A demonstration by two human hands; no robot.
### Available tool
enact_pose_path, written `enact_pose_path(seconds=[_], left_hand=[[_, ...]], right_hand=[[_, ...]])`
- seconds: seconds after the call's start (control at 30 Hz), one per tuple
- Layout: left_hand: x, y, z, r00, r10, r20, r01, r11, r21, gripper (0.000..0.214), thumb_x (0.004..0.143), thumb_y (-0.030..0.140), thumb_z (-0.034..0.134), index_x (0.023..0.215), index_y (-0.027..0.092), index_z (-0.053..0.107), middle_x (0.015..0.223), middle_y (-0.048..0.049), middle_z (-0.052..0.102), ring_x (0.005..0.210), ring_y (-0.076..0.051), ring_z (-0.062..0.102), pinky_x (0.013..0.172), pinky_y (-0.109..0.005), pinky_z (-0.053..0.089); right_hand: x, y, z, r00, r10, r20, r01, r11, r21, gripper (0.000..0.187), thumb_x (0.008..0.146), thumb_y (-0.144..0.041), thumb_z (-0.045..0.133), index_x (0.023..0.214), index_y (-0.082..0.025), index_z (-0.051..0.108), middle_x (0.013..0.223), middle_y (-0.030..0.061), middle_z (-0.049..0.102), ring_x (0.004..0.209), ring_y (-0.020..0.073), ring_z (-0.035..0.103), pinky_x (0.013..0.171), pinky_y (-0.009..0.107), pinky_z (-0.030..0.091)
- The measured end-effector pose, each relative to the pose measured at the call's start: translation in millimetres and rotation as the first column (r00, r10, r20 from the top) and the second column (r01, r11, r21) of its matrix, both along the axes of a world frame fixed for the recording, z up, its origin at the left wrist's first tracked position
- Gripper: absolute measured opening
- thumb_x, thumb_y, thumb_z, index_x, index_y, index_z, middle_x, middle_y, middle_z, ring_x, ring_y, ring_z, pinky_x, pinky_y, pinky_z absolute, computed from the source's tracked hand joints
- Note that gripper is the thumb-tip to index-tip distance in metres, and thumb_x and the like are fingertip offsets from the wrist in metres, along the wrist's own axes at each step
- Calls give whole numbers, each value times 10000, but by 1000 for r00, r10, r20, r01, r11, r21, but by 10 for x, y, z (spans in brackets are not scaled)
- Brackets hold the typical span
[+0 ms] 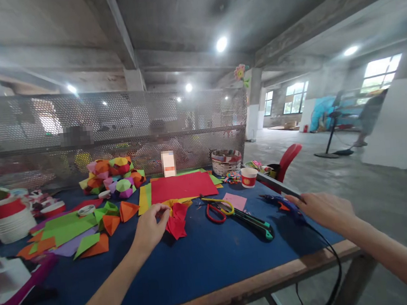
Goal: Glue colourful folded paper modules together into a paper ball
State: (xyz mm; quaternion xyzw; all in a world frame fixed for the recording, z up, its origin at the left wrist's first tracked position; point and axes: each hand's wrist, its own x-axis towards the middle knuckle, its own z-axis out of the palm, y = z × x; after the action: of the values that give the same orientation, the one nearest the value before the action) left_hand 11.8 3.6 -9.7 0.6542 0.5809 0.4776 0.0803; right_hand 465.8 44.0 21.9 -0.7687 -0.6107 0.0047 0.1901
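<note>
Pinching the red folded paper mid-table, your left hand pins it in place; your right hand lies over the glue gun at the right edge, grip unclear.

The red folded paper lies left of the red-and-yellow-handled scissors. The blue plastic glue gun lies further right.

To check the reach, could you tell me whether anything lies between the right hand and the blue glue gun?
Nothing visible does. The right hand is at the rear of the blue glue gun, with no object between them. The scissors and the utility knife lie further to the left.
</note>
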Motion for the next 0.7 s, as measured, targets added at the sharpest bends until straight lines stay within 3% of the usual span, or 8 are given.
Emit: enact_pose_path(seconds=[0.07, 0.13, 0.23, 0.33, 0.47, 0.6, 0.7], left_hand=[[3, -7, 0, 1000, 4, -18, -3, 999, 46, 261, 849, 408, 521, 802, 222, 697, 877, -93, 792, 828, -260, 747, 792, -379, 578], [22, -17, 17, 999, -4, -37, 7, 997, 74, 271, 873, 399, 520, 781, 220, 701, 904, -93, 793, 857, -254, 740, 780, -365, 563], [81, -57, 82, 997, -7, -73, 14, 996, 92, 231, 872, 332, 545, 725, 216, 680, 868, -78, 782, 842, -233, 728, 784, -349, 542], [156, -213, 161, 994, 30, -106, -21, 996, 84, 208, 859, 271, 558, 677, 212, 639, 788, -55, 736, 760, -205, 696, 715, -313, 519], [234, -742, 101, 996, 90, 28, -92, 990, 103, 258, 910, 302, 553, 666, 220, 573, 708, -18, 635, 680, -167, 645, 618, -246, 504], [125, -1493, -246, 949, 286, 132, -295, 954, 52, 316, 1004, 401, 487, 758, 232, 591, 681, 12, 612, 616, -151, 631, 606, -223, 523], [-211, -1994, -511, 869, 493, 45, -494, 870, 0, 383, 1003, 419, 476, 667, 243, 534, 574, 30, 562, 516, -145, 570, 528, -216, 481]], right_hand=[[-226, -1, 67, 989, 21, 148, -14, 999, -52, 438, 1039, -479, 478, 840, -214, 764, 987, 225, 779, 958, 402, 753, 794, 471, 526], [-516, 116, 97, 963, 189, 192, -175, 981, -85, 434, 1066, -411, 437, 857, -211, 761, 962, 174, 790, 969, 341, 756, 789, 388, 513], [-990, 512, 56, 890, 445, 102, -442, 895, -54, 350, 1045, -260, 464, 877, -181, 761, 916, 116, 796, 885, 247, 754, 708, 276, 481], [-1463, 1013, -14, 838, 542, 61, -541, 840, -29, 302, 977, -115, 496, 1007, -169, 792, 936, 64, 813, 822, 169, 746, 701, 212, 481], [-1999, 1536, -39, 790, 611, 47, -612, 790, 39, 270, 927, -144, 578, 980, -189, 839, 984, 64, 831, 923, 196, 755, 747, 214, 494], [-2333, 1831, -64, 786, 618, 32, -618, 782, 75, 209, 888, -204, 647, 897, -180, 854, 869, 71, 824, 831, 209, 756, 702, 227, 484], [-2472, 1963, -109, 792, 610, 28, -610, 787, 92, 214, 895, -224, 643, 899, -167, 849, 888, 90, 823, 846, 218, 751, 695, 234, 471]])
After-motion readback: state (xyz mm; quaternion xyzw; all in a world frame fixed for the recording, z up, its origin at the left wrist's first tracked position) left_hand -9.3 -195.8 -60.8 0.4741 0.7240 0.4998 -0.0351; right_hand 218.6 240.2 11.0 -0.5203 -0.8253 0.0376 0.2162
